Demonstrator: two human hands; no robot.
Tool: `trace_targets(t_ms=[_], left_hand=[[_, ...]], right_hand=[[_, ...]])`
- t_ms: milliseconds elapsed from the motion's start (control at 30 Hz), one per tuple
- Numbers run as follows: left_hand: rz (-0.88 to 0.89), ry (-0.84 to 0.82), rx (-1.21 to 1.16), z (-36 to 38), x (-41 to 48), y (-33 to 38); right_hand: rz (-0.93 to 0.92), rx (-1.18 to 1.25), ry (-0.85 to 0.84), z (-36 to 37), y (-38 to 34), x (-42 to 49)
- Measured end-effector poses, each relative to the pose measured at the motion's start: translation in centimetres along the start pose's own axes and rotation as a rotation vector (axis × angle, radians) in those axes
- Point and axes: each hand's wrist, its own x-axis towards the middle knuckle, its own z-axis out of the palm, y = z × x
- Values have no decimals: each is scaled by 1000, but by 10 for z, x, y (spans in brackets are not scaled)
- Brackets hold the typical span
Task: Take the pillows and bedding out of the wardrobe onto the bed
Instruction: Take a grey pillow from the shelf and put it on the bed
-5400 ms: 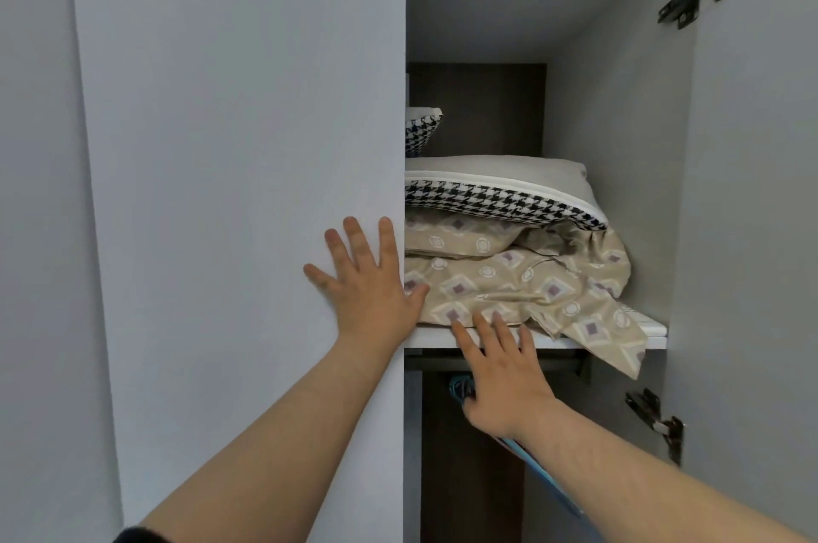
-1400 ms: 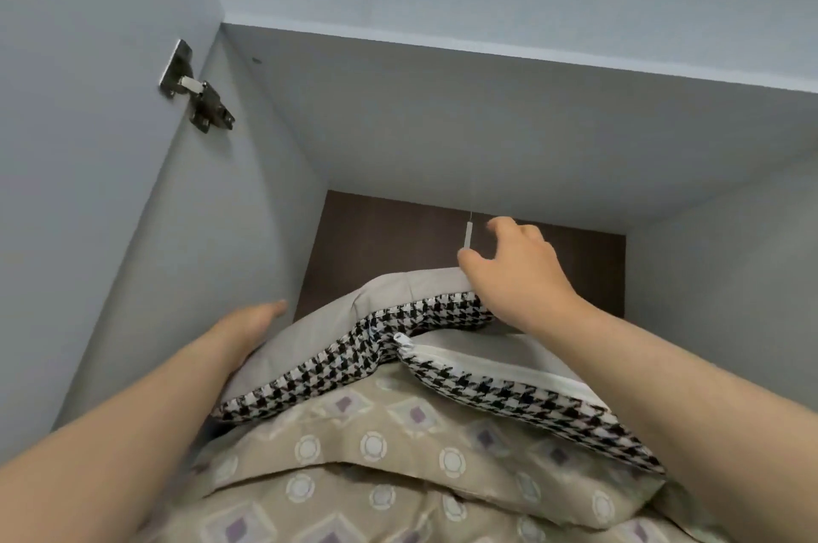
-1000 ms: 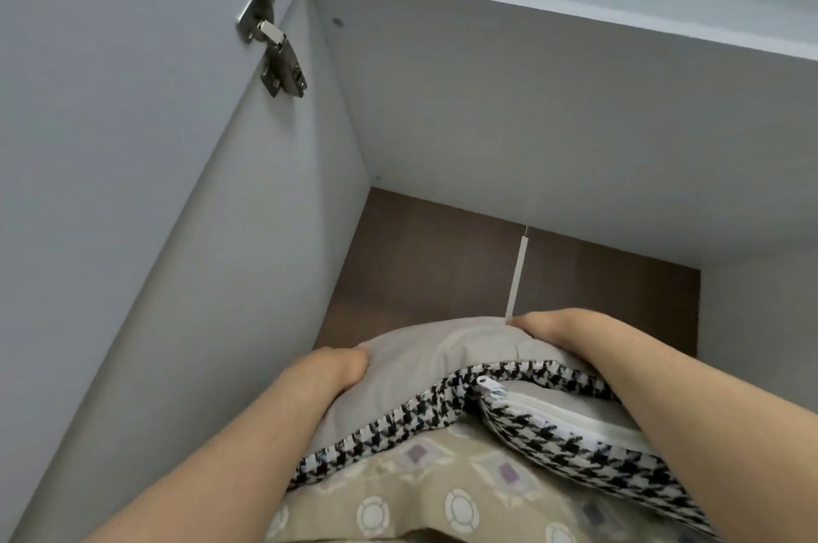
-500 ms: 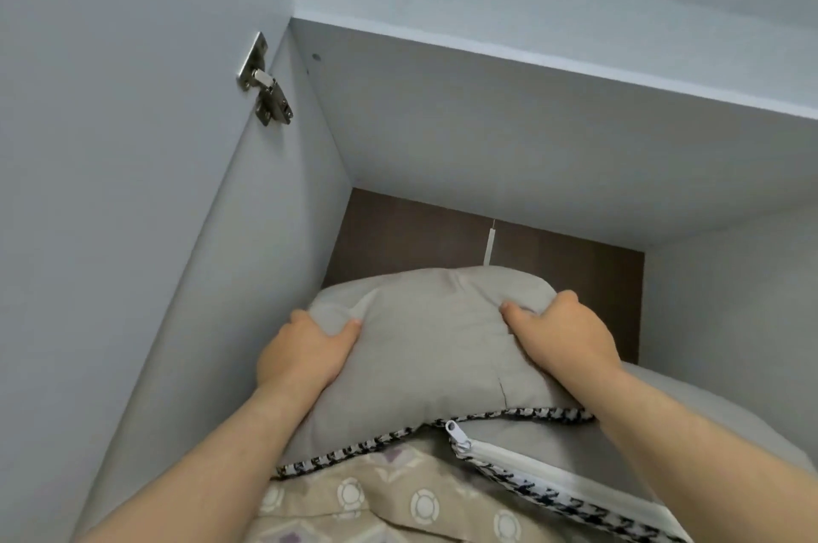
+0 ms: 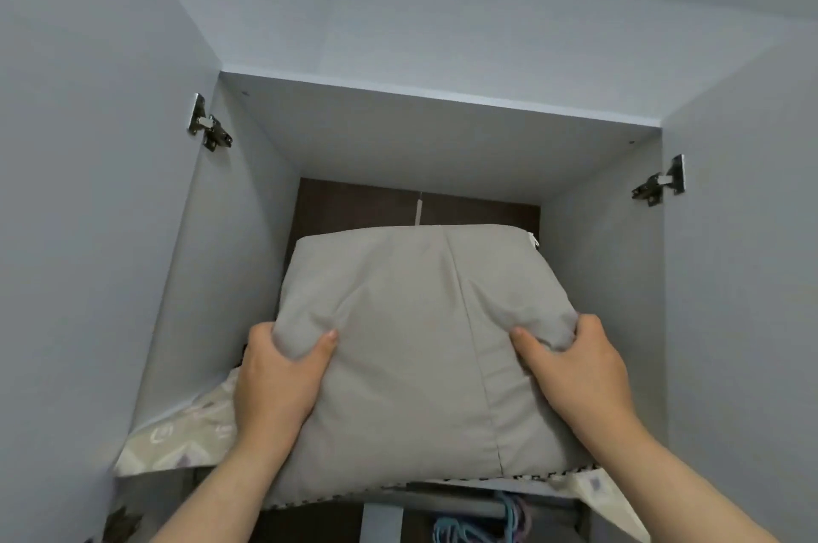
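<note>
both hands, left (image 5: 276, 379) and right (image 5: 580, 370), clutch the grey pillow (image 5: 416, 348).

Head view, close, up into wardrobe (image 5: 248, 259)

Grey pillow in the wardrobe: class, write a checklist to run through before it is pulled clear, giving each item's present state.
1. Left hand grips the grey pillow: ok.
2. Right hand grips it: ok.
3. Both wardrobe doors open, going by the hinges: ok.
4. Patterned bedding free of the pillow: cannot tell.
5. Second pillow underneath: cannot tell, hidden.
6. Bed ready behind: cannot tell, out of view.
</note>
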Motion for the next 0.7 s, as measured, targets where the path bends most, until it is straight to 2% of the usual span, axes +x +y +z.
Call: trace_targets(t_ms=[200,400,700], left_hand=[[-24,-50,-97,-49,-83,8],[-65,-132,-154,-89,-141,-9],[-155,-437,-194,-121,-204,-48]], right_hand=[[97,82,-1,-61,19,-90],[193,32,14,-101,26,-182],[396,-196,125,-144,2,-298]])
